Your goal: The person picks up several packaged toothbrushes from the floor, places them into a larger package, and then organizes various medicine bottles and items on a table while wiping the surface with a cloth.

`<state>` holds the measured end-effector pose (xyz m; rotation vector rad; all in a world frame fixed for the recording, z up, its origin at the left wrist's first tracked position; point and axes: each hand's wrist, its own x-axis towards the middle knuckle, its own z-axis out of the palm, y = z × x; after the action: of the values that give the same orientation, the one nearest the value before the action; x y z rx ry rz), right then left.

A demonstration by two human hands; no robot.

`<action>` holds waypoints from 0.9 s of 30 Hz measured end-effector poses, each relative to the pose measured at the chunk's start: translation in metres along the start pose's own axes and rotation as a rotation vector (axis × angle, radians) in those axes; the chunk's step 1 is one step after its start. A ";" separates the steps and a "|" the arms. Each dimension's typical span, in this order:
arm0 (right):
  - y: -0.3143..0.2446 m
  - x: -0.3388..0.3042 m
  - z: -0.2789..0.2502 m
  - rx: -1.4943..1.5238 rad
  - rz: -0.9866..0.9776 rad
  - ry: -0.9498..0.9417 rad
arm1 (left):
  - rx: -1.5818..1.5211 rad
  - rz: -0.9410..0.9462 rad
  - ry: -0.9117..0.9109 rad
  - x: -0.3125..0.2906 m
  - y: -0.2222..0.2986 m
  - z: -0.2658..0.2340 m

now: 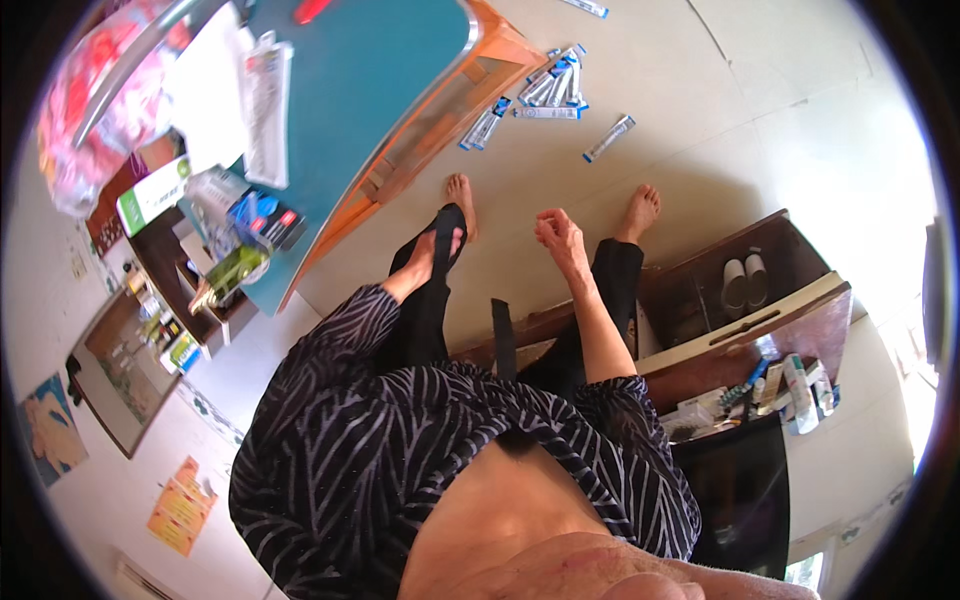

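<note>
My left hand [426,252] is over my left leg. A black band [441,250] crosses it and hides most of the fingers, so whether they grip the band does not show. To its right, my right hand [562,240] hangs in the air with its fingers curled in. Nothing shows in that hand, but its palm side is hidden. On the floor beyond both hands lies a pile of slim wrapped tubes [556,88], whitish with blue ends. A smaller bunch of these tubes [486,124] lies nearer, and a single wrapped tube [609,139] rests apart, to the right.
A teal-topped table [360,75] with a wooden edge stands at left, bearing a long clear package [267,110] and boxes. At right, an open drawer [775,240] holds light shoes [745,283]. Bottles and tubes [800,390] crowd beside it. A black strap [503,340] hangs between my legs.
</note>
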<state>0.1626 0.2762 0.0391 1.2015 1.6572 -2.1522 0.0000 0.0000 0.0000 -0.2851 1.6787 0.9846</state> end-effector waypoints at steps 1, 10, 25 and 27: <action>-0.008 -0.002 0.014 0.044 -0.012 0.042 | 0.033 -0.015 0.006 0.000 -0.001 -0.020; 0.054 0.051 -0.028 0.293 0.179 0.209 | 0.874 0.396 0.326 0.274 0.030 0.076; -0.006 0.067 -0.049 0.681 0.243 0.244 | 0.842 0.269 0.667 0.384 -0.008 0.105; 0.002 0.071 -0.050 0.742 0.226 0.265 | 0.699 0.238 0.515 0.364 -0.001 0.100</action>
<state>0.1408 0.3425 -0.0133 1.8109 0.7059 -2.6173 -0.0602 0.1776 -0.3280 0.1487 2.4563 0.4450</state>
